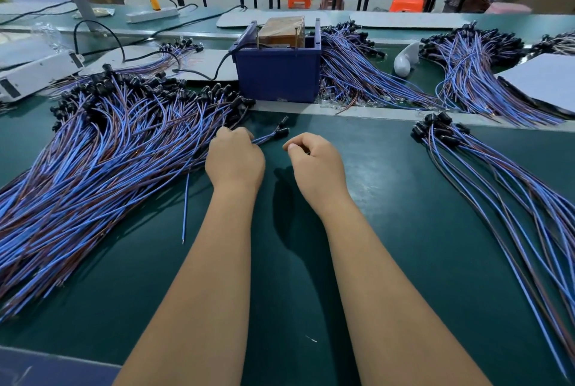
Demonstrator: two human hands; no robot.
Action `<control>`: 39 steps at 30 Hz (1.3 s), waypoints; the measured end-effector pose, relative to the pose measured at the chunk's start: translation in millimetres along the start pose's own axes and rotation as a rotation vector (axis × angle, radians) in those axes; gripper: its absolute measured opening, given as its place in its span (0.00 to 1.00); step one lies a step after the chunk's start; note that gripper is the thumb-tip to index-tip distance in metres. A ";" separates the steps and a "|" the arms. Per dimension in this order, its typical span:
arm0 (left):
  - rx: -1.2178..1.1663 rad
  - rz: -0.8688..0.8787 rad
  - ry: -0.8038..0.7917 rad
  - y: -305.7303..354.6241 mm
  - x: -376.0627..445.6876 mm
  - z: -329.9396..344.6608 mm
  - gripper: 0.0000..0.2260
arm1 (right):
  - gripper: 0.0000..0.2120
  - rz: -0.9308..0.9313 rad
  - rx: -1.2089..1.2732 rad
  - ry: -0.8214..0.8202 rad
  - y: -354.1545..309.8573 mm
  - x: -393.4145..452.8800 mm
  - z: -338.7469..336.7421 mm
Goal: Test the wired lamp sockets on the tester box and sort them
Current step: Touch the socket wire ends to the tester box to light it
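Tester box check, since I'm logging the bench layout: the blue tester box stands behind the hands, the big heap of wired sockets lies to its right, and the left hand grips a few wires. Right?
Not quite. The head view shows the big heap of wired sockets left of the blue tester box, not right. The rest holds: left hand grips a few wires.

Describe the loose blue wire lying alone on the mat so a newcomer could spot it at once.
Start at the blue box at the middle of the bench, then drop to the left hand in front of it. The blue wire lies on the green mat just left of that forearm. Unlike the big pile beside it, it lies single and straight.
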State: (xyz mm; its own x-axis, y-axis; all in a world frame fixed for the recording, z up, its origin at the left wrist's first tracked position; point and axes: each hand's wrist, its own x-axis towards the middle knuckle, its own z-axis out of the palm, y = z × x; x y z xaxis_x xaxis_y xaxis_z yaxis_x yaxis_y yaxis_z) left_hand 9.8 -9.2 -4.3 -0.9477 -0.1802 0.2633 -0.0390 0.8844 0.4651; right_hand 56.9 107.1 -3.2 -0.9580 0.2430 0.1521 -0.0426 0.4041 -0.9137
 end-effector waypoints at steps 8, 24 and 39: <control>-0.447 0.045 0.084 -4.8 -0.9 0.8 0.10 | 0.11 0.100 0.230 0.117 -0.8 5.1 -7.0; -1.930 -0.143 -0.644 38.5 -30.4 -16.8 0.22 | 0.16 0.187 0.643 -0.074 -2.0 10.9 -22.9; -1.182 0.151 -0.786 49.6 -44.8 -9.7 0.22 | 0.05 0.240 1.066 0.073 -1.8 9.7 -37.5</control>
State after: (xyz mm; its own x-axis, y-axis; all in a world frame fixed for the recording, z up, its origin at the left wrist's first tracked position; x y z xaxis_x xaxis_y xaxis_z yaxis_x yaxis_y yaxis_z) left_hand 53.4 38.6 15.1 -0.8603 0.5092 0.0256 -0.0117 -0.0699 0.9975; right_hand 58.3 141.8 14.1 -0.9566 0.2792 -0.0834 -0.1143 -0.6229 -0.7739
